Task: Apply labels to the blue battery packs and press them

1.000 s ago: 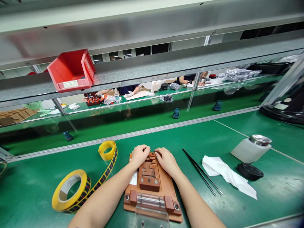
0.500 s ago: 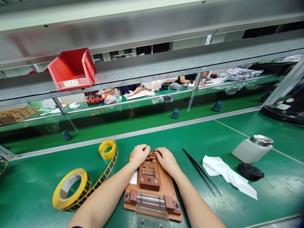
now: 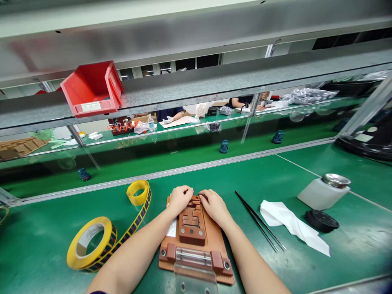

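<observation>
A reddish-brown fixture (image 3: 214, 245) lies on the green bench before me, with a slotted block (image 3: 192, 234) in its middle and a clear hinged cover (image 3: 194, 274) folded toward me at its near end. My left hand (image 3: 180, 200) rests on the far left corner, its fingers curled and the tips hidden. Across from it, my right hand (image 3: 213, 205) sits at the far right corner with bent fingers, thumb and fingertips close together by the block's far end. Whatever the fingers hold, if anything, is too small or hidden.
Left lies a yellow label roll (image 3: 92, 245) with its strip uncurled. Black tweezers (image 3: 257, 218), a white wipe (image 3: 294, 226), a black lid (image 3: 321, 221) and a white dispenser bottle (image 3: 324, 192) lie right. Beyond, small blue parts (image 3: 224, 146) stand on a green belt; a red bin (image 3: 93, 90) sits above.
The small blue parts on the belt have shifted slightly left. My hands and the fixture keep their places, with the view moved only a little.
</observation>
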Demonstrator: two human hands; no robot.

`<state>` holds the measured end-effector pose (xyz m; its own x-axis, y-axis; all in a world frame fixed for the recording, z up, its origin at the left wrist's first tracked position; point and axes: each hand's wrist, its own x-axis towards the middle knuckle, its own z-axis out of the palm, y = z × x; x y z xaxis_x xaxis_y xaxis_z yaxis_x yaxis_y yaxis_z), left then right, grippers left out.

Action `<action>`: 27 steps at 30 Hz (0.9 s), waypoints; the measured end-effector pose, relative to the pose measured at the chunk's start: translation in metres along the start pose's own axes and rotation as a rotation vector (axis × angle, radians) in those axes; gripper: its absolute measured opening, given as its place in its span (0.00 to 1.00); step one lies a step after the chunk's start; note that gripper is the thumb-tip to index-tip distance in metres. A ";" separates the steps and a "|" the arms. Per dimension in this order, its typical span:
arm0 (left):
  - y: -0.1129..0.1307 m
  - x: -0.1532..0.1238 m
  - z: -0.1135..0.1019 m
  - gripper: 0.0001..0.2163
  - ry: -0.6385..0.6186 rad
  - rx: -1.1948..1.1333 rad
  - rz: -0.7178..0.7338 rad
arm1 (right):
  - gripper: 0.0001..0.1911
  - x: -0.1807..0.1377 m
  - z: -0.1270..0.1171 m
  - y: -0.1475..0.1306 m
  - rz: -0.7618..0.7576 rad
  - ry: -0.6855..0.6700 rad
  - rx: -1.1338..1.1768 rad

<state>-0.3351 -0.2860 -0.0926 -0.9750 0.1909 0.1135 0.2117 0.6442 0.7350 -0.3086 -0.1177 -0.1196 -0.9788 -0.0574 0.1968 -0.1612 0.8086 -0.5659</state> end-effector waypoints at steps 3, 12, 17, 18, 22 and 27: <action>0.000 0.000 0.000 0.16 0.008 -0.007 0.001 | 0.14 0.000 -0.001 -0.001 0.004 -0.009 0.000; 0.002 -0.002 -0.002 0.15 -0.008 -0.038 0.028 | 0.13 -0.002 -0.004 -0.005 0.015 -0.004 -0.009; -0.001 0.000 -0.002 0.14 -0.021 -0.061 0.038 | 0.13 -0.003 -0.005 -0.007 0.034 -0.014 -0.020; -0.001 0.000 -0.001 0.13 -0.022 -0.064 0.039 | 0.13 -0.003 -0.005 -0.008 0.036 -0.015 -0.021; 0.000 -0.001 -0.002 0.13 -0.024 -0.065 0.039 | 0.13 -0.003 -0.006 -0.008 0.039 -0.020 -0.021; 0.001 -0.001 -0.002 0.14 -0.021 -0.062 0.033 | 0.13 -0.003 -0.005 -0.007 0.037 -0.016 -0.017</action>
<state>-0.3335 -0.2872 -0.0904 -0.9658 0.2271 0.1247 0.2384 0.5907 0.7709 -0.3044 -0.1203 -0.1122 -0.9860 -0.0368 0.1629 -0.1230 0.8201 -0.5589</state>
